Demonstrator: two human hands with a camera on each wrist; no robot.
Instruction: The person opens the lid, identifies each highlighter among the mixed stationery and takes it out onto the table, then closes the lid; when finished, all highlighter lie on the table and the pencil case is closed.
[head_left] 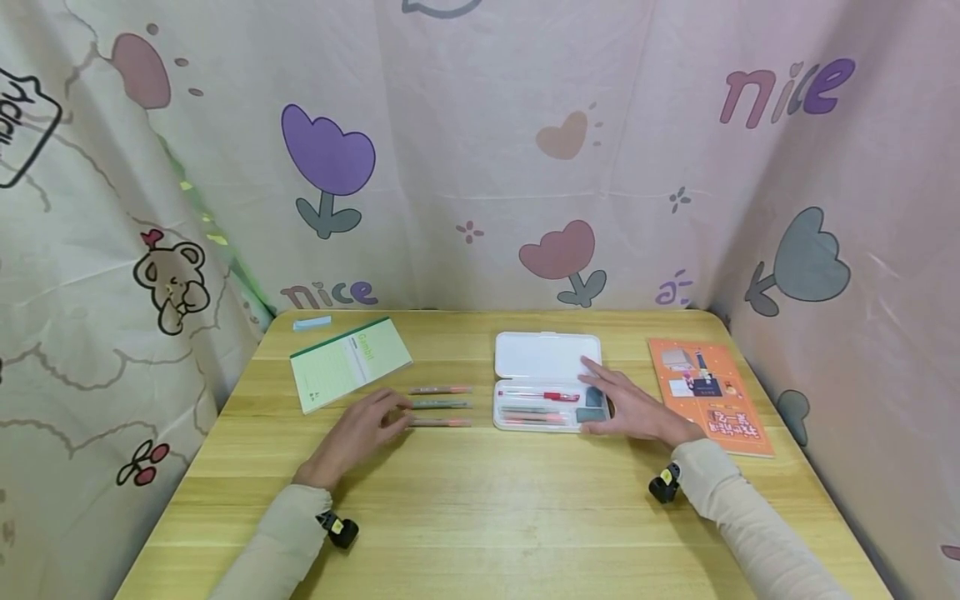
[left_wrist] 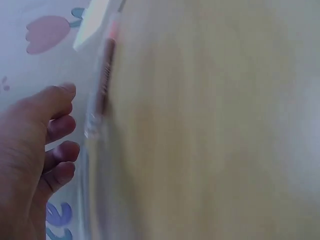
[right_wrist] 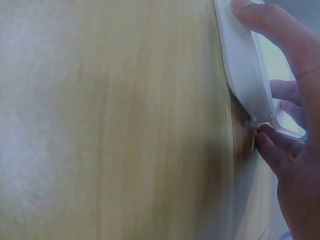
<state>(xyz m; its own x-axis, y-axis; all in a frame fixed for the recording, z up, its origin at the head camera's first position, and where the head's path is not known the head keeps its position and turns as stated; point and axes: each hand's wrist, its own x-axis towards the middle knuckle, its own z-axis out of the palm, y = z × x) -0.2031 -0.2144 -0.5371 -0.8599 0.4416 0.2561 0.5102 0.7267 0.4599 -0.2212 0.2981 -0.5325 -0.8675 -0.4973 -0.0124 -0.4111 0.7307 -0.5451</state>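
Note:
Three slim pens lie parallel left of centre in the head view: a brown-and-pink far pen (head_left: 442,390), a greenish middle pen (head_left: 441,405) and a pinkish-brown near pen (head_left: 444,422). My left hand (head_left: 366,427) is at their left ends, fingers loosely bent; in the left wrist view its fingertips (left_wrist: 67,150) hold nothing beside a pen (left_wrist: 106,75). A white pencil case (head_left: 547,357) lies with its lid back, containing a red-capped pen (head_left: 561,397), several other pens and dark grey-green pieces (head_left: 591,414). My right hand (head_left: 628,407) grips its right end, thumb at the front edge.
A light green notebook (head_left: 330,375) lies at the left, with a small blue strip (head_left: 312,323) behind it. Right of the case is an orange booklet (head_left: 697,367). A printed curtain (head_left: 450,167) surrounds the wooden table (head_left: 480,517) at the back and sides.

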